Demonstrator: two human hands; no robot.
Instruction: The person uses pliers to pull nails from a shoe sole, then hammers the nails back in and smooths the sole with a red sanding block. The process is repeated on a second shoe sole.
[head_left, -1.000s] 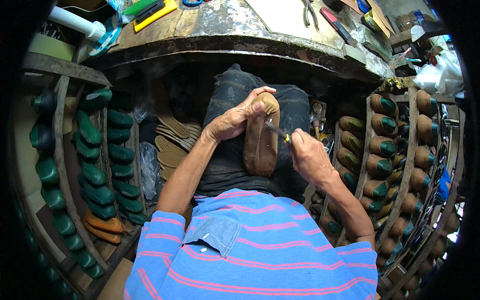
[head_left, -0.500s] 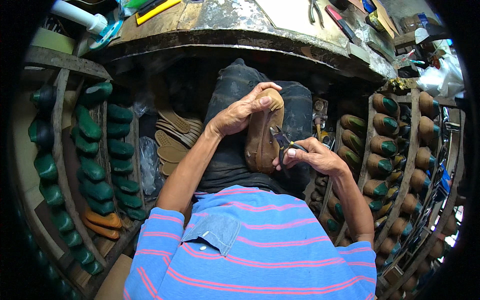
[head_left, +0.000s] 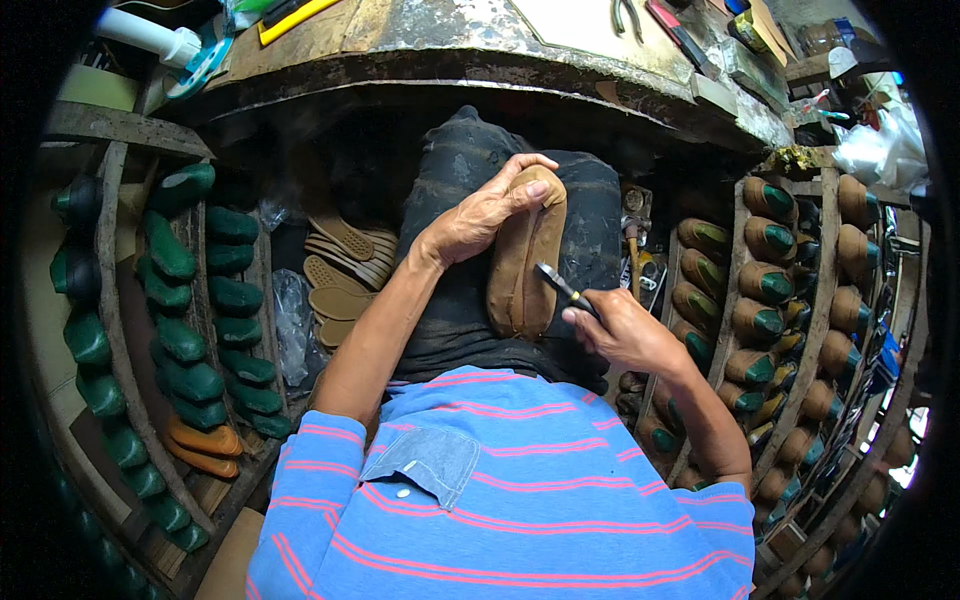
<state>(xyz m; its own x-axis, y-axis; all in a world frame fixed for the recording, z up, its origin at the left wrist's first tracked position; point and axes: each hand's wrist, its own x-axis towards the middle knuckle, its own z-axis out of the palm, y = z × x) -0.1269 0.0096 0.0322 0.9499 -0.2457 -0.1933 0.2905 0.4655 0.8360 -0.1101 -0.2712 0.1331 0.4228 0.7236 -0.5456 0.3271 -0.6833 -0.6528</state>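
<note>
Resting on the lap of the dark trousers [head_left: 450, 185], the brown lasted shoe [head_left: 522, 265] lies lengthwise with its far end between the person's left thumb and fingers. The left hand [head_left: 487, 213] keeps its grip pinching that end and hides part of the shoe's upper left side. The right hand [head_left: 622, 328], just right of the shoe, has its grip folded around the handles of the pliers [head_left: 562, 284]; their head points at the shoe's right edge, though whether it touches cannot be told. Most of the handles are covered by the palm.

Left of the shoe, tan soles [head_left: 340, 300] are stacked beside a clear plastic bag [head_left: 291, 325], and farther left green shoe lasts [head_left: 180, 340] line wooden racks above an orange pair [head_left: 207, 437]. Right of the shoe, near the trouser leg, is a wooden-handled tool [head_left: 632, 240]; farther right, brown shoes on green lasts [head_left: 762, 284] fill more racks. Beyond the shoe, across a dark gap, the tabletop [head_left: 420, 45] carries a white board [head_left: 580, 28], a second pair of pliers [head_left: 619, 20] and a red-and-black cutter [head_left: 683, 40].
</note>
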